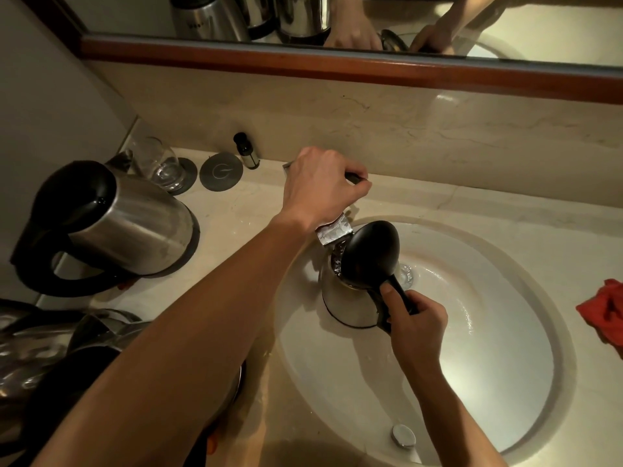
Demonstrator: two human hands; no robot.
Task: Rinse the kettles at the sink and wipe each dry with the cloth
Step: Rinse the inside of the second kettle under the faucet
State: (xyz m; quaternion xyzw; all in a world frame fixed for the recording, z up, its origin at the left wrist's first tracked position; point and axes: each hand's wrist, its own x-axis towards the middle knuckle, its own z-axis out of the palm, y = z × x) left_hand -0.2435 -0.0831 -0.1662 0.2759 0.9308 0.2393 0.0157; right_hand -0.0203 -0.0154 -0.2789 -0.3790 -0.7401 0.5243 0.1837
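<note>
the right hand (416, 320) gripped the black handle of a steel kettle (350, 299), fingers curled round it and the thumb laid along the top of the handle, holding the kettle inside the sink (505, 382) at the basin's ten o'clock side. the kettle's black lid (372, 252) stood hinged open, and water ran from the faucet spout (333, 232) straight down into the kettle's mouth. the left hand (323, 185) sat at twelve o'clock from the kettle, fingers curled over the faucet lever (354, 178) and holding it, the forearm crossing the counter (236, 210) from seven o'clock. at nine o'clock from the sink a second steel kettle (111, 227) stood on the counter with its lid closed and its black handle toward the camera. more kettles (40, 342) crowded the counter's edge at eight o'clock, partly hidden under the left arm and too dark to count. behind the second kettle, at about eleven o'clock from the sink, a clear drinking glass (158, 163) stood on a grey coaster (188, 175), a second grey coaster (220, 170) lay bare just beside it, and a small dark-capped bottle (246, 151) stood near the wall. a red cloth (603, 311) lay crumpled on the counter at three o'clock from the basin, well apart from both hands. a chrome overflow fitting (403, 434) showed on the basin wall at six o'clock. the mirror (337, 15) above the backsplash reflected kettles and both hands.
</note>
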